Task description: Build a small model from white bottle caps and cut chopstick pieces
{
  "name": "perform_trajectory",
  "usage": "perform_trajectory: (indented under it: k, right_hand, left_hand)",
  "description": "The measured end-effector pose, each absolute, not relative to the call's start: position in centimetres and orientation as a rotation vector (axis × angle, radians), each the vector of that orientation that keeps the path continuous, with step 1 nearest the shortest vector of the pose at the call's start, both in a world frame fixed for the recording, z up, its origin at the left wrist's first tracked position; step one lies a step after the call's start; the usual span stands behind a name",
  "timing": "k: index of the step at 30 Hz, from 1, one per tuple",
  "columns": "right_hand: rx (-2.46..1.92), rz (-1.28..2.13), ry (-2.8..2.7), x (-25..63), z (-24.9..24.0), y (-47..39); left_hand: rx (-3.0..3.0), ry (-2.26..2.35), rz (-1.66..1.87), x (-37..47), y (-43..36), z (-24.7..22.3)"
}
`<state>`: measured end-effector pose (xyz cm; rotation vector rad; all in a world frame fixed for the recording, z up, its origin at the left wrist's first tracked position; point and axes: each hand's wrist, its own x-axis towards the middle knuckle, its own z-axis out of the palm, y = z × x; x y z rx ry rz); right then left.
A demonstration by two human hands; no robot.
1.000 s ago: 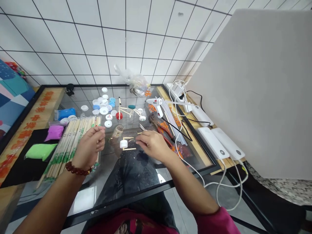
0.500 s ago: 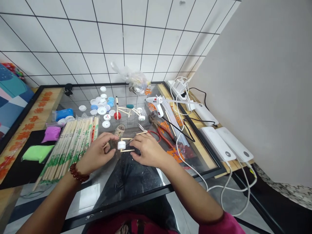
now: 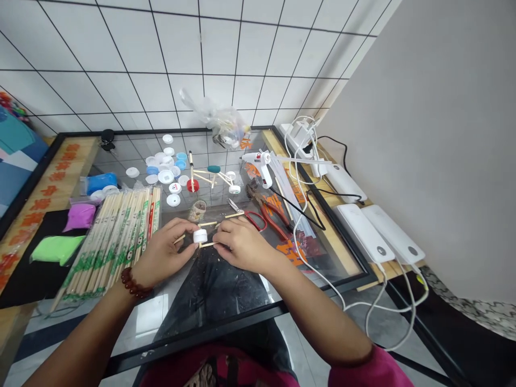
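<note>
A white bottle cap (image 3: 200, 236) is joined to short pieces of wooden stick, one along its far side and a near stick (image 3: 207, 244) along its near side. My left hand (image 3: 167, 247) is closed around the cap's left side, thumb and forefinger at its edges. Another bit of stick (image 3: 179, 239) shows between those fingers. My right hand (image 3: 242, 242) pinches the right end of the near stick; some of its fingertips are hidden. Just beyond lie small scissors (image 3: 255, 219) with red handles and a clear cup (image 3: 197, 210).
Packed chopsticks (image 3: 108, 242) lie left, beside coloured clay packs (image 3: 58, 249). Loose bottle caps (image 3: 165, 176) and a stick-and-cap model (image 3: 213, 170) lie farther back. Pliers (image 3: 274, 215), a glue gun (image 3: 260, 164) and white cables (image 3: 300, 226) are at right.
My left hand has moved in to the cap, its thumb and forefinger now at it. My right fingers have closed on the near stick. The view has tilted up slightly.
</note>
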<state>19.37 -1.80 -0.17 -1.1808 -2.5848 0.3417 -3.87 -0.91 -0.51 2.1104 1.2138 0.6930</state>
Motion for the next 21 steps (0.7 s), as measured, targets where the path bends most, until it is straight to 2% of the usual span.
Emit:
perform_trajectory:
  k: [21]
  right_hand:
    - [-1.112,0.346,-2.545,19.29,-0.83,-1.69]
  left_hand:
    - [2.350,1.378,0.808,-3.07,-1.77,-0.80]
